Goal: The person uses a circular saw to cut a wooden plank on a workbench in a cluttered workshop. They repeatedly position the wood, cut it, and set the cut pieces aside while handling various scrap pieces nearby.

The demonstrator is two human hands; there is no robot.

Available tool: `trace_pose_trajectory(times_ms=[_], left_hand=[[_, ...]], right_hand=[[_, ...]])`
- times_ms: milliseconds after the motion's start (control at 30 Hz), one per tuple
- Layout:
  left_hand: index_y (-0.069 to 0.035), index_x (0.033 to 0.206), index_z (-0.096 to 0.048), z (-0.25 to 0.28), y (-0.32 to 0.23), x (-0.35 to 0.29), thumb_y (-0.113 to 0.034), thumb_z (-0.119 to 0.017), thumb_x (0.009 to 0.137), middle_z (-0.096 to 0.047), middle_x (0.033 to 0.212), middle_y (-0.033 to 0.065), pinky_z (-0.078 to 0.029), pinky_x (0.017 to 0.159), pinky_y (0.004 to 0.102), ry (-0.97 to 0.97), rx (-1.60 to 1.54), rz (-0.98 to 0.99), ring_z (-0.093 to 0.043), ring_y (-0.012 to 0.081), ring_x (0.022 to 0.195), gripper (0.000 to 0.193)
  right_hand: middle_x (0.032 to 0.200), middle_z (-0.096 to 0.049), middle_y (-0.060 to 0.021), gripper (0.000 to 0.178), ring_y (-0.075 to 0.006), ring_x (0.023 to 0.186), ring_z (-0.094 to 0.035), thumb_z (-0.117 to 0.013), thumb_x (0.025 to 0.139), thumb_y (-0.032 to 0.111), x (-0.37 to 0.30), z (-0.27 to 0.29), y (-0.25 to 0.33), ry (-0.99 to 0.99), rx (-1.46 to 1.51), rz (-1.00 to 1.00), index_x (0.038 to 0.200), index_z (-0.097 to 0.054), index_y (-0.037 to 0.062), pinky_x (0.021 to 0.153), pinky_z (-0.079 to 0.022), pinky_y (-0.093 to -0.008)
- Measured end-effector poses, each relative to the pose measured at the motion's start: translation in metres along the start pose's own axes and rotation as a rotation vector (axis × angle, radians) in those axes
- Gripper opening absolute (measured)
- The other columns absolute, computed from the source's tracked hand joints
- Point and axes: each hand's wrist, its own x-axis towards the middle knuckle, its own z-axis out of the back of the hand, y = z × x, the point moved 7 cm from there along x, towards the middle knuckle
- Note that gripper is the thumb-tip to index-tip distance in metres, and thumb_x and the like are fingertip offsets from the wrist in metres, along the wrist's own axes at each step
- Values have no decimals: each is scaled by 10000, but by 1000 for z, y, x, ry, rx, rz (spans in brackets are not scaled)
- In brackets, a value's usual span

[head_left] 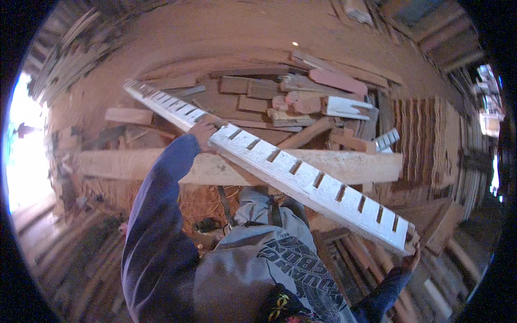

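Note:
A long white-painted board (307, 175) with a row of narrow slots slants across the view, from far left down to near right. My left hand (202, 133) is closed round it, left of its middle, with the fingers over the far edge. At its near right end, my right hand (411, 257) grips the tip, partly hidden behind the board. The board is raised above a pale wooden beam (118, 163) that lies crosswise in front of me.
Beyond the beam lies a heap of wood offcuts (258, 89), among them a pink rounded board (338, 82) and a white notched piece (347, 107). Wavy-edged planks (420, 137) stand at the right. Stacked boards (70, 258) fill the near left.

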Motion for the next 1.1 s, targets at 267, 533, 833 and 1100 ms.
trace_pose_trajectory(times_ms=[267, 533, 833, 1100], left_hand=[[-28, 1244, -627, 2, -8, 12, -636, -781, 688, -625, 1291, 180, -331, 1109, 499, 217, -50, -2, -538, 353, 1243, 839], [-32, 1277, -608, -2, -11, 11, -673, -774, 695, -646, 1228, 223, -346, 1117, 486, 260, -92, 32, -580, 375, 1205, 881], [34, 1381, -536, -8, -7, 3, -802, -653, 723, -568, 1395, 208, -218, 1214, 467, 342, -89, 144, -461, 325, 1379, 1070], [-2, 1384, -537, -15, -2, 1, -789, -676, 707, -561, 1410, 191, -187, 1224, 478, 311, -40, 138, -452, 310, 1392, 1047]], right_hand=[[1081, -663, -63, 390, -196, 1106, -630, -650, 980, 458, -96, -15, -23, -143, 84, 152, 1130, -638, 97, 956, -534, -411], [1526, -432, -214, 589, -362, 1414, -428, -535, 1039, 245, -148, -102, -126, -300, -290, 348, 1522, -322, -14, 1159, -394, -515], [1572, -308, -222, 731, -414, 1406, -403, -561, 976, 31, -190, -281, -113, -562, 302, 268, 1597, -176, 21, 1135, -415, -515], [1479, -517, -197, 527, -303, 1305, -560, -578, 991, 178, -166, -290, -119, -399, -780, 538, 1492, -460, 67, 1028, -504, -401]])
